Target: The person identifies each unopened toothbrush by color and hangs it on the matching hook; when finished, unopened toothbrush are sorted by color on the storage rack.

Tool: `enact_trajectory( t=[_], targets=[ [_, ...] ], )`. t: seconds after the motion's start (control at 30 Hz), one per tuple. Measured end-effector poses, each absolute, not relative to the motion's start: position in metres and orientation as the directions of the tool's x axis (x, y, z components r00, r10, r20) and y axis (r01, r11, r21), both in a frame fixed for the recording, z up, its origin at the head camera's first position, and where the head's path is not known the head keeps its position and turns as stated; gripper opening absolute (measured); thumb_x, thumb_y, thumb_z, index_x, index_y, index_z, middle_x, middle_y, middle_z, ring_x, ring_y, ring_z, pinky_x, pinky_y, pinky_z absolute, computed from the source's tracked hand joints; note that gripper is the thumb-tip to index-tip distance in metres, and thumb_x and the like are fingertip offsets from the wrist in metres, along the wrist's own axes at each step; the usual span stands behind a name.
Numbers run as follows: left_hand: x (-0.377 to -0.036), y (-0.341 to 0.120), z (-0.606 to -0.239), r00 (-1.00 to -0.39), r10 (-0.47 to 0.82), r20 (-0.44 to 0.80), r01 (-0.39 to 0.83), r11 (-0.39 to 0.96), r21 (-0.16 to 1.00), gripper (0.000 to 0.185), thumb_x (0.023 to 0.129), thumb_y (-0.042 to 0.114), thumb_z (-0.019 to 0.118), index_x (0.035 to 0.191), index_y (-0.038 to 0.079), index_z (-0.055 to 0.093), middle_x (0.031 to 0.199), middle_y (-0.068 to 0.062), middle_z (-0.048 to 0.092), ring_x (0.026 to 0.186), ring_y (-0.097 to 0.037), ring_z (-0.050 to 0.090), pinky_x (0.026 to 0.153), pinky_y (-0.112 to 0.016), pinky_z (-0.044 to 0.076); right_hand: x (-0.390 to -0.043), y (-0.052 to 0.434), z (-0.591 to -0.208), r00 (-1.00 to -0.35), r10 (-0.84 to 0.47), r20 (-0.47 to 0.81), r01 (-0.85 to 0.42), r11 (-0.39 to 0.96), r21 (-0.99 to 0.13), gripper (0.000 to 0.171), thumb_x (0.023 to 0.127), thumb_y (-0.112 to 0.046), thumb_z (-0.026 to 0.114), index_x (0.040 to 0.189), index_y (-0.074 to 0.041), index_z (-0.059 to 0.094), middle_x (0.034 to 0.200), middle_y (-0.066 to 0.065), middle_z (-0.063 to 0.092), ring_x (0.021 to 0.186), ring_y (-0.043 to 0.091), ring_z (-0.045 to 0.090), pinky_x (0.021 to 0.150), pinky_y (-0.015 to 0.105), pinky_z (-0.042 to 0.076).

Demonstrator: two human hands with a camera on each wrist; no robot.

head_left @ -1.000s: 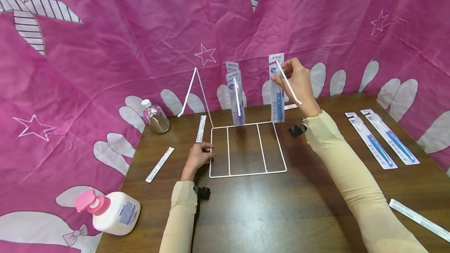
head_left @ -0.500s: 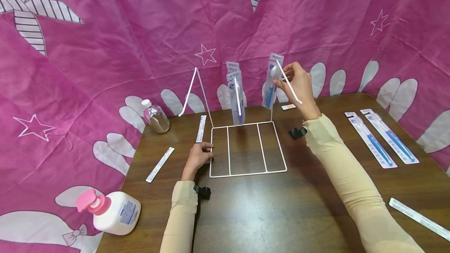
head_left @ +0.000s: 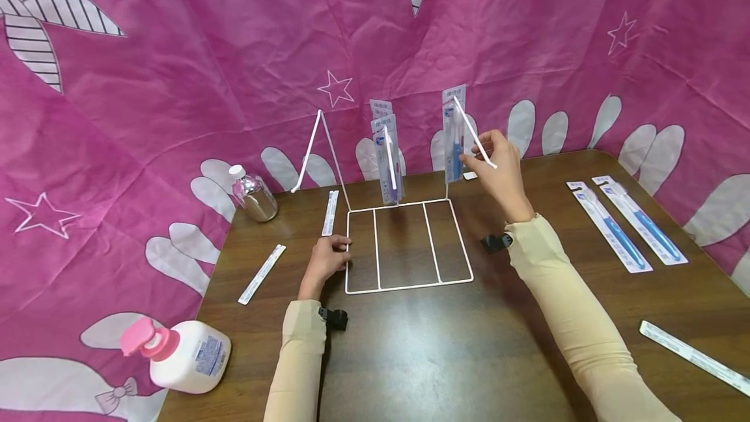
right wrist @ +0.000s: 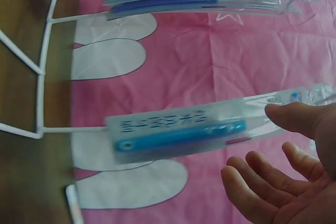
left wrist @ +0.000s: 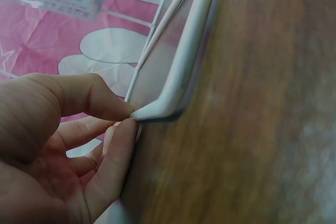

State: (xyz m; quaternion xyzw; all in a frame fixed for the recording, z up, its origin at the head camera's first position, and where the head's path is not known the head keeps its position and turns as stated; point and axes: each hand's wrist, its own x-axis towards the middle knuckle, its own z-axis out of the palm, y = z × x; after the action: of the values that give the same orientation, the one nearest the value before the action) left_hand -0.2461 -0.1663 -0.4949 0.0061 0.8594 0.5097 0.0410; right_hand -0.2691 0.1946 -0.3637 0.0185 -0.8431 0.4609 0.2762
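A white wire rack (head_left: 410, 287) lies with its base flat on the brown table, and slanted hooks rise from its back edge. My left hand (head_left: 328, 260) pinches the base's near left corner (left wrist: 173, 98) between thumb and forefinger (left wrist: 126, 121). A blue toothbrush in a clear package (head_left: 453, 148) hangs on the right hook. My right hand (head_left: 498, 165) hovers by that hook's tip with relaxed fingers. In the right wrist view its thumb sits near the package (right wrist: 178, 132). Two more packages (head_left: 388, 161) hang on the middle hook.
The left hook (head_left: 307, 152) is bare. Two packaged toothbrushes (head_left: 609, 236) lie flat at the right. Narrow white strips (head_left: 262, 273) (head_left: 331, 212) (head_left: 691, 357) lie on the table. A pink-pump bottle (head_left: 181, 357) stands front left, a small clear bottle (head_left: 253, 194) back left. Pink cloth surrounds the table.
My right hand has let go of the package's top and dropped toward the hook's tip. The package swung and now hangs on the right hook. The left hand has stayed put.
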Motion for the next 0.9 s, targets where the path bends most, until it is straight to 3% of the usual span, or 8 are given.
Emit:
enact_trajectory(
  t=[0.13, 0.33, 0.57, 0.9],
  targets=[
    [-0.247, -0.167, -0.496, -0.996, 0.054, -0.075, -0.04, 0.482, 0.875, 0.03, 0.079, -0.013, 0.065, 0.108, -0.008, 0.07, 0.089, -0.011, 0.06, 0.067, -0.016, 0.058, 0.055, -0.029, 0.059, -0.262, 0.2, -0.38, -0.862, 0.25, 0.44, -0.237, 0.569, -0.787, 0.033, 0.084, -0.014, 0.079, 0.106, 0.004, 0.061, 0.098, 0.019, 0.069, 0.087, 0.027, 0.066, 0.074, 0.026, 0.047],
    [-0.248, -0.167, -0.495, -0.996, 0.051, -0.075, -0.041, 0.486, 0.873, 0.03, 0.079, -0.013, 0.065, 0.108, -0.008, 0.071, 0.089, -0.011, 0.061, 0.068, -0.016, 0.057, 0.055, -0.028, 0.058, -0.253, 0.213, -0.398, -0.865, 0.266, 0.425, -0.206, 0.585, -0.785, 0.034, 0.085, -0.013, 0.08, 0.107, 0.005, 0.062, 0.101, 0.021, 0.071, 0.088, 0.032, 0.069, 0.078, 0.03, 0.048],
    [-0.248, -0.166, -0.495, -0.996, 0.054, -0.068, -0.034, 0.479, 0.877, 0.031, 0.077, -0.013, 0.066, 0.108, -0.009, 0.07, 0.087, -0.01, 0.06, 0.066, -0.015, 0.057, 0.054, -0.028, 0.058, -0.242, 0.242, -0.405, -0.864, 0.286, 0.414, -0.166, 0.614, -0.771, 0.032, 0.086, -0.013, 0.077, 0.108, 0.005, 0.063, 0.101, 0.022, 0.072, 0.084, 0.022, 0.064, 0.075, 0.021, 0.045],
    [-0.247, -0.166, -0.494, -0.995, 0.049, -0.086, -0.052, 0.485, 0.873, 0.03, 0.079, -0.014, 0.065, 0.109, -0.008, 0.07, 0.089, -0.012, 0.06, 0.068, -0.016, 0.057, 0.055, -0.028, 0.058, -0.24, 0.3, -0.412, -0.902, 0.272, 0.336, -0.047, 0.71, -0.702, 0.038, 0.092, -0.018, 0.07, 0.118, 0.008, 0.059, 0.11, 0.032, 0.066, 0.099, 0.043, 0.063, 0.084, 0.049, 0.045]
  ],
)
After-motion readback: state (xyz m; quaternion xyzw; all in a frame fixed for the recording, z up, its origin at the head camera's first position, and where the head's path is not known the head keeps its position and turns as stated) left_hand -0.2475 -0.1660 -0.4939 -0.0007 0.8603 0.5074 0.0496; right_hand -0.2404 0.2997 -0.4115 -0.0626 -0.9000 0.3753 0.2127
